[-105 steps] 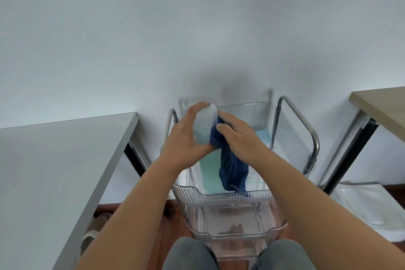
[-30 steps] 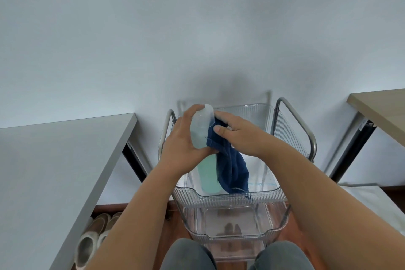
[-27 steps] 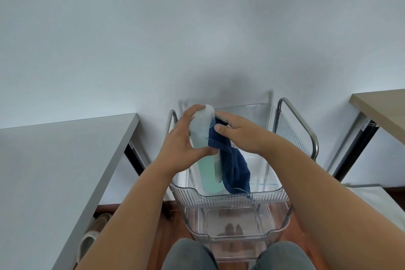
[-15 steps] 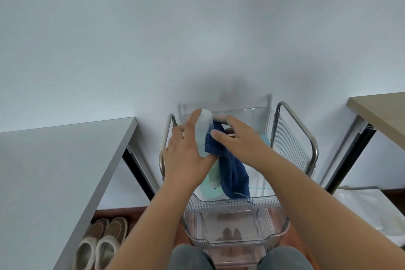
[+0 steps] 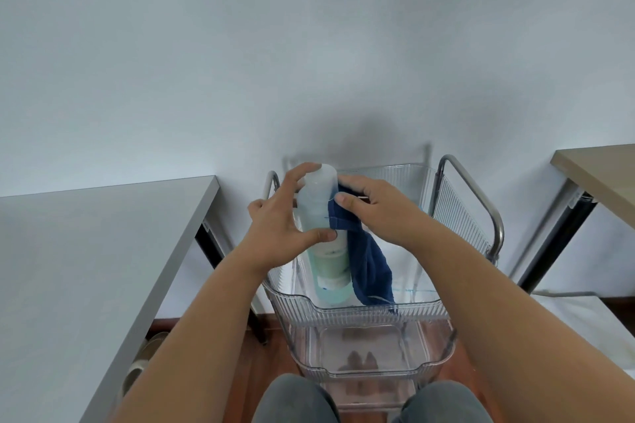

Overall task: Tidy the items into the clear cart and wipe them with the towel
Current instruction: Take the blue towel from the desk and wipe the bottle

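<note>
A tall translucent bottle point(image 5: 321, 213) with pale green liquid stands upright in the top tray of the clear cart point(image 5: 364, 311). My left hand point(image 5: 280, 227) grips its upper half from the left. My right hand point(image 5: 374, 211) presses a dark blue towel point(image 5: 369, 264) against the bottle's right side, and the rest of the towel hangs down into the tray. The cart has ribbed clear trays stacked below and metal side handles point(image 5: 481, 196).
A grey table point(image 5: 86, 268) stands at the left, and a wooden table point(image 5: 598, 172) on black legs at the right. Slippers point(image 5: 142, 361) lie on the floor under the grey table. A white surface point(image 5: 591, 330) sits low right. My knees point(image 5: 299, 402) are at the bottom.
The bottle has come down from above the cart until its base sits in the top tray. Both hands stayed on it, the towel still against its right side.
</note>
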Demonstrator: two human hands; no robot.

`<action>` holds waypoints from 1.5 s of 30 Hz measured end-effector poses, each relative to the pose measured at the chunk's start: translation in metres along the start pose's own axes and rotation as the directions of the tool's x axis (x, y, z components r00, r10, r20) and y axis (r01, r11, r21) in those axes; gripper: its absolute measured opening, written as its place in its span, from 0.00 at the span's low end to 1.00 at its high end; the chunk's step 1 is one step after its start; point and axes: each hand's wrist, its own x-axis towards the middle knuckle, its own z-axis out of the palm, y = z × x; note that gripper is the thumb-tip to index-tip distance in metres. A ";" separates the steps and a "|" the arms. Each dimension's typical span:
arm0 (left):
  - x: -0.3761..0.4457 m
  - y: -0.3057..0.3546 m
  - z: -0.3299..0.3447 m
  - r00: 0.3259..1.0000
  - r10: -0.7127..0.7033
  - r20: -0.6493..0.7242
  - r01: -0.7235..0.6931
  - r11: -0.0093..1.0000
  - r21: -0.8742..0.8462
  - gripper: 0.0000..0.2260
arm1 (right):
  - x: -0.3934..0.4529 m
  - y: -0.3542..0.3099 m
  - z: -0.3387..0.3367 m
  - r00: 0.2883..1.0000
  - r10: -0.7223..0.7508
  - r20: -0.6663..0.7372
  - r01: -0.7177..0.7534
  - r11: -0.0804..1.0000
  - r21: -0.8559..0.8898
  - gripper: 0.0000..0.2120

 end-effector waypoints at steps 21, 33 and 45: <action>-0.019 0.029 0.042 0.948 -0.034 -0.317 0.108 0.970 0.219 0.35 | -0.014 -0.010 0.016 0.973 0.048 -0.225 -0.101 0.968 -0.230 0.15; -0.010 0.001 -0.003 0.999 0.017 -0.043 -0.012 0.994 0.106 0.40 | 0.008 -0.001 0.001 0.999 0.029 0.046 -0.018 0.973 -0.232 0.19; -0.026 0.014 0.027 0.965 0.020 -0.261 0.036 0.978 0.207 0.40 | 0.005 -0.007 0.002 0.999 -0.020 0.025 0.022 0.998 -0.056 0.15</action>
